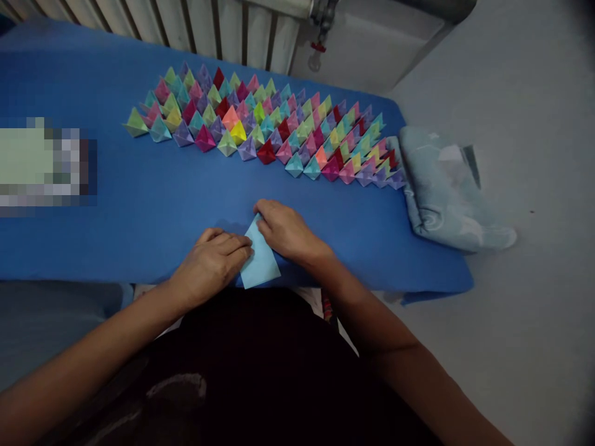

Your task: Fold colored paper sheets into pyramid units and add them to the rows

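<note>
A light blue sheet of paper [260, 260], folded into a long strip, lies near the front edge of the blue table [139, 204]. My left hand [211, 263] rests knuckles-up on the sheet's left side, fingers curled and pressing it down. My right hand [283, 230] presses on the sheet's upper end, fingers bent together over the fold. Farther back, several rows of small folded paper shapes [274, 127] in pink, green, purple, teal, red and yellow stand on the table.
A folded pale blue cloth [441, 192] hangs over the table's right end. A blurred-out patch [41, 161] sits at the left. A radiator [209, 28] stands behind the table. Grey floor [520, 279] lies to the right.
</note>
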Available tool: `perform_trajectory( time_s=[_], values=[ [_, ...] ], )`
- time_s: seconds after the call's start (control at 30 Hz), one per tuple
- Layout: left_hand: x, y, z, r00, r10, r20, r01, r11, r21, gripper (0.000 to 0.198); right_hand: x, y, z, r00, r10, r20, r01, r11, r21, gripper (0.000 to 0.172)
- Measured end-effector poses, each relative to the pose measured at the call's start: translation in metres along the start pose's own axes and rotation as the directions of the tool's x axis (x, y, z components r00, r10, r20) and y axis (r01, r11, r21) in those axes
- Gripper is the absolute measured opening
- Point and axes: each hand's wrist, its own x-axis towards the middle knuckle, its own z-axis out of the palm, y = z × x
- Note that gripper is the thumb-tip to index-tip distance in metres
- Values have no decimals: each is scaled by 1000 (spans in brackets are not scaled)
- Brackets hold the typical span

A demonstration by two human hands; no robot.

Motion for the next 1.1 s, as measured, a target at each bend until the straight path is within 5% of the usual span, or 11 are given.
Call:
perform_trajectory(
  time_s=[0.13,0.3,0.63,1.1],
  values=[
    [0,2,-3,999,46,-7,-46,997,56,22,-39,-1,-8,981,-79,-176,93,993,70,19],
    [-4,-3,0,995,101,-11,-100,993,60,23,-87,-3,2,949,-313,30,307,944,125,20],
    [-12,-19,-11,982,166,88,-154,980,-124,32,-102,0,25,966,-233,-110,230,972,-42,18],
    [-2,-21,-3,985,168,-38,-171,980,-106,15,-111,-4,35,947,-75,-313,82,997,11,16]
  ],
)
